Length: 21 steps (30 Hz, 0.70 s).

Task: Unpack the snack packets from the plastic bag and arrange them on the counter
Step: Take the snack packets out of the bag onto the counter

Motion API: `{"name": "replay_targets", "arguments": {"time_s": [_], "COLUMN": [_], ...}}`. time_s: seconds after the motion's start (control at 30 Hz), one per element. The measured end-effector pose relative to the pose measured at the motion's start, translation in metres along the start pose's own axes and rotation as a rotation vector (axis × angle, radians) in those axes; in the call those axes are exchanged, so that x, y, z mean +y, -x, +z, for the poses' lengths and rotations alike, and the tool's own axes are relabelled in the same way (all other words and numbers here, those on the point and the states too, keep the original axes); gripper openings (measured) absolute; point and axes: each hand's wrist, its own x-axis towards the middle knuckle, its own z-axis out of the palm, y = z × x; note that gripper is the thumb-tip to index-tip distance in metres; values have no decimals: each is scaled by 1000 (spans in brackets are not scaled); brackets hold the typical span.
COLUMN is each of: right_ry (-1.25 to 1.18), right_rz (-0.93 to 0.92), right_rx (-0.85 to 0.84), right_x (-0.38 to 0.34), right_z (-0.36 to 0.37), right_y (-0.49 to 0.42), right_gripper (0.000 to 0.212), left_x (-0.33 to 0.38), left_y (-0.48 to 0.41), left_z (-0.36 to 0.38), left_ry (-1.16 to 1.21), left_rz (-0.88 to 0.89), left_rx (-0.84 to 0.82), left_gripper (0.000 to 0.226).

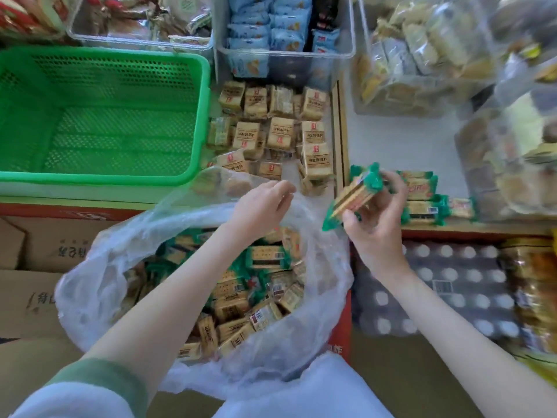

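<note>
Head view: right hand [373, 215] clasping green-ended, tan snack packets [354, 196]; left hand [263, 203] pinching rim of translucent plastic bag [90, 291].

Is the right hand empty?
No, the right hand grips a stack of green-ended snack packets, while the left hand holds the plastic bag by its rim.

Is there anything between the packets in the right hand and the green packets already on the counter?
Nothing visible. The right hand holds the packets just beside the counter row.
</note>
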Motion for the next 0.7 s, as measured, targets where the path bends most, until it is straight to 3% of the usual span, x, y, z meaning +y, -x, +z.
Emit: {"name": "replay_targets", "arguments": {"time_s": [0.13,0.33,0.43,0.7], "right_ry": [15,948,1223,1251], "right_rz": [155,235,343,446], "right_rx": [210,118,25,-132], "right_x": [13,77,102,132], "right_z": [-73,-192,-231,-260], "right_y": [-27,-64,-73,-81], "right_gripper": [60,68,65,60], "left_x": [50,101,116,122], "left_y": [-35,-73,-86,-101], "left_z": [30,76,99,139], "left_ry": [-35,-209,-294,-405], "left_rz": [81,121,117,95], "left_rx": [-46,-161,-199,-293], "left_gripper": [27,43,50,60]}}
